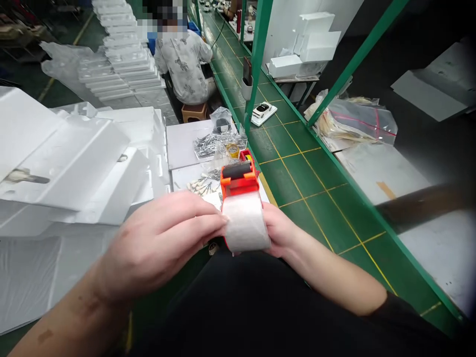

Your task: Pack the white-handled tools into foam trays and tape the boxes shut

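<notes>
A red tape dispenser [238, 186] with a dark roller and a wide roll of whitish tape [246, 223] is held up in front of my body. From the right, my right hand [277, 228] grips the dispenser, its fingers mostly hidden behind the roll. My left hand [167, 235] has its fingers pressed together against the left side of the tape roll, with the thumb out of sight. Beyond the dispenser, small parts with pale handles [203, 185] lie on the white tabletop [186, 158] beside a bag of metal pieces [213, 145] and a small yellow tape roll [233, 150].
White foam trays [130, 124] are piled at left, with taller stacks [122, 49] behind. A green conveyor [297, 163] with yellow lines carries a white toy car [263, 111]. Green posts [258, 59] rise beside it. A person [184, 64] sits ahead. Plastic bags [357, 119] lie right.
</notes>
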The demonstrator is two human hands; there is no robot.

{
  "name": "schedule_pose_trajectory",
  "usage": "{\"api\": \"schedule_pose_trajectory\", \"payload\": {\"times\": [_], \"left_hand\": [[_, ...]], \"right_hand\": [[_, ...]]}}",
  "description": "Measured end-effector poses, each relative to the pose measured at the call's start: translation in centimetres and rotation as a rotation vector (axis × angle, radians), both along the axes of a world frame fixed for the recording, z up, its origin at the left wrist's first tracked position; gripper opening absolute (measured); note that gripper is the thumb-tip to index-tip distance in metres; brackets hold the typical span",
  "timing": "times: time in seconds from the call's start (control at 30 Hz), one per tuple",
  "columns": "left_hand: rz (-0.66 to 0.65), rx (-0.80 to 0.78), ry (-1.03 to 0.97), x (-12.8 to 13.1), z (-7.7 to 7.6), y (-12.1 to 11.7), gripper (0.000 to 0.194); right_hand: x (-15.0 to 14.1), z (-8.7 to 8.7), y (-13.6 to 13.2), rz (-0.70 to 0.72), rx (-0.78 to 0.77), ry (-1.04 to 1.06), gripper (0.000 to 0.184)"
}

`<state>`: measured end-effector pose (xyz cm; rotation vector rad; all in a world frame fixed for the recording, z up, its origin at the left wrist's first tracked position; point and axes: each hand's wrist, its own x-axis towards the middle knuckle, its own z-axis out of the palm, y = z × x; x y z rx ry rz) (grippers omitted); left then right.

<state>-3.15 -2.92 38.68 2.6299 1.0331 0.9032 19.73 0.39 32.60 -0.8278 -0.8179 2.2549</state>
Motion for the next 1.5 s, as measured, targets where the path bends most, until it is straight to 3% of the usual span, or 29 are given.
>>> {"api": "schedule_pose_trajectory", "payload": {"times": [0.13,0.3,0.43,0.57,0.67,0.73,1.0,1.3,1.5], "left_hand": [[-0.020,0.103,0.082,-2.1,0.8,-2.0,0.047],[-0.055,0.162,0.069,-3.7,0.7,-1.6,0.039],[-0.075,0.075,-0.093,-4.3,1.1,-0.7,0.026],[-0.086,-0.079,-0.165,-4.3,2.0,-1.3,0.019],[-0.097,-0.099,-0.073,-4.1,2.2,-2.1,0.034],[-0.102,-0.072,-0.037,-3.8,1.9,-2.4,0.042],[-0.121,0.046,-0.007,-3.4,0.8,-2.1,0.037],[-0.158,0.190,0.000,-3.8,-0.4,-1.4,0.036],[-0.220,0.108,-0.129,-3.6,-1.9,0.0,0.022]], "right_hand": [[-1.9,0.9,-1.5,-0.026,-0.054,0.006,0.030],[-3.5,1.2,-2.8,0.038,-0.090,0.051,0.035],[-4.2,1.5,-3.7,0.067,-0.140,0.075,0.030],[-4.3,2.0,-4.0,0.048,-0.141,0.073,0.032],[-4.1,2.2,-4.0,0.025,-0.129,0.057,0.032],[-3.9,2.2,-4.0,0.012,-0.131,0.049,0.032],[-3.5,1.7,-4.3,-0.040,-0.157,0.063,0.036],[-3.2,1.4,-4.5,0.014,-0.200,0.084,0.034],[-3.2,1.2,-4.9,0.082,-0.223,0.109,0.034]]}}
